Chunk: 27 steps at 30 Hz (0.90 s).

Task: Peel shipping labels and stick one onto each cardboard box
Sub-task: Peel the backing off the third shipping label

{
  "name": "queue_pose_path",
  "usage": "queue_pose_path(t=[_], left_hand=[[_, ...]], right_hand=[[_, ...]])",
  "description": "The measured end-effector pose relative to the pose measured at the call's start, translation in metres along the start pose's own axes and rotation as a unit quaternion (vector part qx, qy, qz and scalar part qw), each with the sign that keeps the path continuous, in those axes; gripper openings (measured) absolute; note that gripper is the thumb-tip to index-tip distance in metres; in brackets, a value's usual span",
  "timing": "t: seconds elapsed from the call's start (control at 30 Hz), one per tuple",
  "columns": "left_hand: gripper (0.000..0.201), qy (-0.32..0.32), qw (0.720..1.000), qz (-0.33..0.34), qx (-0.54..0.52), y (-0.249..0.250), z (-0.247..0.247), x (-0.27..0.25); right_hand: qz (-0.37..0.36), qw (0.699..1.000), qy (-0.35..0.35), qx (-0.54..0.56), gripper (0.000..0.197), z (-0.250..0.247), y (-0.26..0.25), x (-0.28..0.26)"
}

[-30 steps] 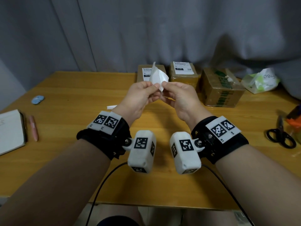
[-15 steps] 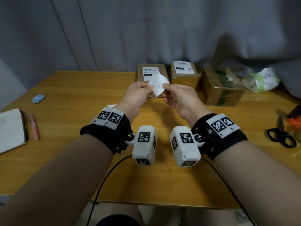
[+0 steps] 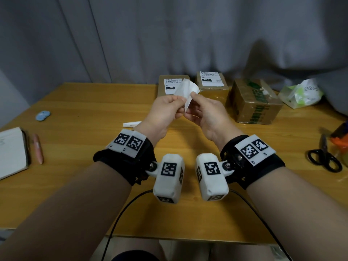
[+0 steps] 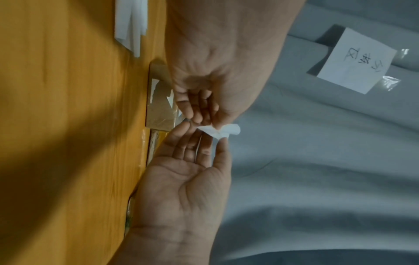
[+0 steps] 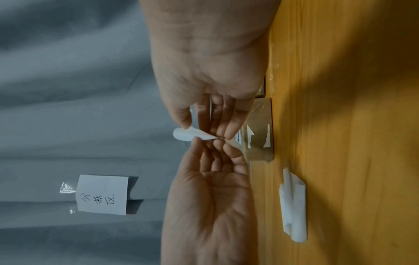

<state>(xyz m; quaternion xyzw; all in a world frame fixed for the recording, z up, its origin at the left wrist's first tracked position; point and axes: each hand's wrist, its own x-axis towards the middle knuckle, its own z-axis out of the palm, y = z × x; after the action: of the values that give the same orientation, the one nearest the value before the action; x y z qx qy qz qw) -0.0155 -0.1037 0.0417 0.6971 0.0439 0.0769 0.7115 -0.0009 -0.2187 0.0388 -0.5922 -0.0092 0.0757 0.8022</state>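
Both hands were up above the wooden table [image 3: 79, 110], working one white label [image 3: 185, 91]. The left hand [image 3: 165, 112] pinched its near edge; the right hand [image 3: 205, 112] pinched the other side, sheet curling upward. Behind sat two labelled boxes [image 3: 212, 85] and a bare taped box [image 3: 254, 102].

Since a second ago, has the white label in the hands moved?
No. The white label shows before the left box's sticker as a second ago, after dipping briefly; both hands pinch it.
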Motion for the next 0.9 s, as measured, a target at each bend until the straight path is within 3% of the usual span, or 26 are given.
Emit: queue_pose_path(t=[0.13,0.3,0.4,0.5,0.77,0.9], left_hand=[[0.025,-0.003,0.999,0.030,0.035,0.001,0.000,0.000],[0.023,0.018,0.995,0.064,0.069,0.003,0.003,-0.002],[0.023,0.024,0.995,0.080,0.061,0.003,0.001,-0.002],[0.024,0.015,0.994,0.084,0.069,0.004,0.000,-0.003],[0.024,0.002,1.000,-0.006,-0.012,0.002,-0.007,0.004],[0.021,-0.018,1.000,-0.025,0.005,0.002,-0.015,0.005]], right_hand=[[-0.038,0.999,-0.025,-0.026,0.023,-0.001,0.004,-0.004],[-0.071,0.997,0.028,-0.020,0.024,0.005,0.002,-0.003],[-0.071,0.997,-0.004,-0.024,0.036,0.003,0.001,-0.003],[-0.096,0.994,-0.010,-0.057,0.022,0.001,0.002,-0.005],[-0.013,1.000,-0.025,-0.012,0.008,-0.003,0.000,-0.002],[-0.007,0.999,-0.035,-0.025,0.007,-0.008,-0.001,-0.001]])
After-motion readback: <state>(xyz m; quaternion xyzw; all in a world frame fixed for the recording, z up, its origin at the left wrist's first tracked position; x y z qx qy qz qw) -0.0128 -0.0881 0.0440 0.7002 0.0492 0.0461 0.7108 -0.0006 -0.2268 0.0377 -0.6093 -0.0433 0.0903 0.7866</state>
